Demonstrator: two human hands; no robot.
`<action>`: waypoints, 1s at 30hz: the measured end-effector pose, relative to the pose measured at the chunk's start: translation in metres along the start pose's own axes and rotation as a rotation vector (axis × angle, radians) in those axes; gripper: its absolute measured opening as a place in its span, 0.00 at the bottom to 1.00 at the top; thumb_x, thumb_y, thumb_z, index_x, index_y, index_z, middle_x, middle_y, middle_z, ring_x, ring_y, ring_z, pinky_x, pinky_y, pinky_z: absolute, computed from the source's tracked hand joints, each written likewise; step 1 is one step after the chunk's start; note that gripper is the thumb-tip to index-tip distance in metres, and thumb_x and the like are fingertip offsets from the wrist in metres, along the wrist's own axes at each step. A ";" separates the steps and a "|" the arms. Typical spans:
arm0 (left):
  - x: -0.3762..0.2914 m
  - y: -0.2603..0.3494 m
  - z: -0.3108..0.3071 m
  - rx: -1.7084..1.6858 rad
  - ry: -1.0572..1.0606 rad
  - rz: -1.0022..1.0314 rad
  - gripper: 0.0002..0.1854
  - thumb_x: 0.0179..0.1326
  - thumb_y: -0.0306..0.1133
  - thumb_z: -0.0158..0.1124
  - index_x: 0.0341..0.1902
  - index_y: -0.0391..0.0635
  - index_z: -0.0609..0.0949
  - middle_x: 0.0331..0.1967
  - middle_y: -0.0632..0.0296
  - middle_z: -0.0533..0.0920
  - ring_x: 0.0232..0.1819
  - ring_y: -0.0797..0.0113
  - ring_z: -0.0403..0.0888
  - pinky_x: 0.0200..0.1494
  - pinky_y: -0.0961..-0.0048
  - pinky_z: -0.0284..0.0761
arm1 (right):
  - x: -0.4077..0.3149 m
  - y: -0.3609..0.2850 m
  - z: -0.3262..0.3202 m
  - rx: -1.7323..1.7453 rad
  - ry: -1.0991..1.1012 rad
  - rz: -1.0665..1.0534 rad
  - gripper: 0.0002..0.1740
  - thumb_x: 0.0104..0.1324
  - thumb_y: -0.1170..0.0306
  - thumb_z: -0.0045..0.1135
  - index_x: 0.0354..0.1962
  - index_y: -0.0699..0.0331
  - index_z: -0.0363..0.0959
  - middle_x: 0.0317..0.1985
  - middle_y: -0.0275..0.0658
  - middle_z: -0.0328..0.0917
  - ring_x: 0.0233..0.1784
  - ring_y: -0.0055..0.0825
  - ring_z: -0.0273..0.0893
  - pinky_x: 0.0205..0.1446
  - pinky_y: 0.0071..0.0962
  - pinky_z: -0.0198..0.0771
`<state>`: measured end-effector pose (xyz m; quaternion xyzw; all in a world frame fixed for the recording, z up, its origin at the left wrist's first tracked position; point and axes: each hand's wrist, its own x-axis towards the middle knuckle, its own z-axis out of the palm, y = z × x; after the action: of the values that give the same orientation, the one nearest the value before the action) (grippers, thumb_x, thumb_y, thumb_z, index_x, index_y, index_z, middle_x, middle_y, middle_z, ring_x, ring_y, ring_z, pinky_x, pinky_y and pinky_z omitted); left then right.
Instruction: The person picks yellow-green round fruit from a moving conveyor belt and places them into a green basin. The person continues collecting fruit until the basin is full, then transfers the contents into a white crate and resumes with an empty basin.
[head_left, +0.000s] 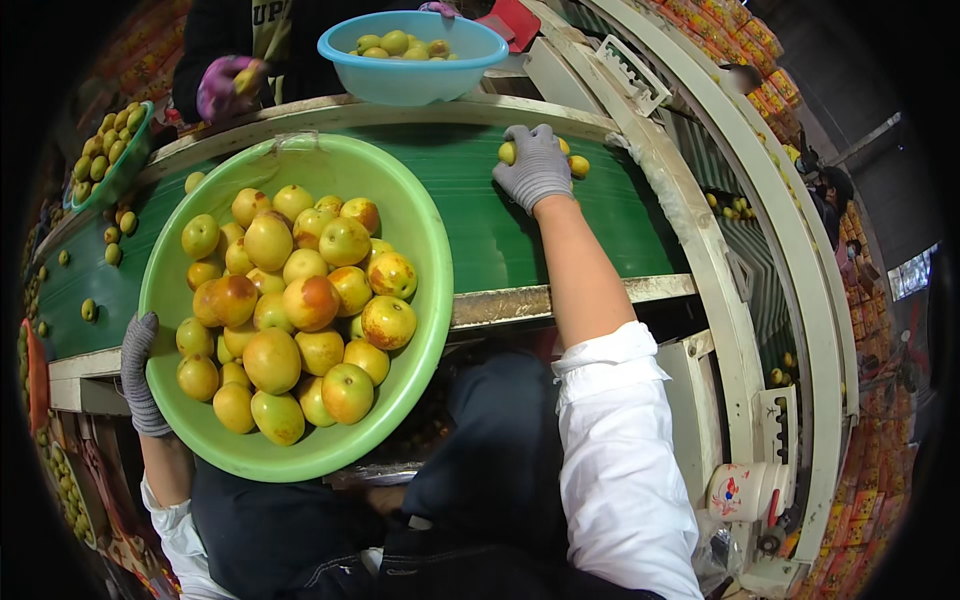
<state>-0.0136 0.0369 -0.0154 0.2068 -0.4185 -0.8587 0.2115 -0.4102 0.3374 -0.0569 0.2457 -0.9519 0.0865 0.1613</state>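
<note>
A large green plastic basin (431, 300) full of yellow-green jujube fruits (271, 360) with red-brown patches rests partly over the green conveyor belt (480, 247) and its near edge. My left hand (141, 375), in a grey knitted glove, holds the basin's left rim; its thumb or fingers past the rim are partly hidden. Over the belt to the right, my right hand (536, 166), gloved alike, is palm down with its fingers curled over several fruits. One fruit (508, 153) shows at its fingertips, and another (578, 166) lies on the belt just right of it.
Across the belt a co-worker's pink-gloved hand (223, 88) holds a fruit, beside a blue basin (420, 86) of fruits. A teal basin (124, 172) stands far left. Loose fruits lie on the belt's left part. Metal machine rails (720, 247) curve along the right, with a white container (739, 491) near them.
</note>
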 end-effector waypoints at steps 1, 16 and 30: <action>0.001 0.000 -0.006 -0.001 -0.018 -0.003 0.24 0.62 0.40 0.60 0.59 0.40 0.75 0.52 0.50 0.80 0.53 0.56 0.81 0.60 0.62 0.76 | -0.006 -0.006 -0.007 0.113 0.063 0.065 0.25 0.53 0.63 0.64 0.49 0.54 0.72 0.48 0.48 0.68 0.52 0.46 0.75 0.59 0.41 0.71; 0.005 0.001 -0.022 0.024 -0.021 0.004 0.26 0.63 0.41 0.60 0.61 0.39 0.74 0.54 0.49 0.80 0.54 0.55 0.81 0.61 0.60 0.76 | -0.017 0.025 -0.005 0.581 0.076 0.444 0.22 0.63 0.50 0.60 0.39 0.62 0.77 0.36 0.52 0.83 0.40 0.46 0.82 0.49 0.40 0.76; 0.008 0.001 -0.029 0.029 -0.016 0.010 0.25 0.63 0.41 0.60 0.60 0.39 0.75 0.53 0.49 0.81 0.53 0.55 0.81 0.60 0.61 0.76 | -0.016 0.043 0.010 0.539 0.056 0.381 0.11 0.57 0.63 0.59 0.35 0.58 0.81 0.33 0.47 0.83 0.41 0.41 0.84 0.51 0.35 0.77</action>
<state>-0.0045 0.0138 -0.0326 0.2006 -0.4335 -0.8532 0.2095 -0.4212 0.3786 -0.0756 0.0948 -0.9188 0.3707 0.0975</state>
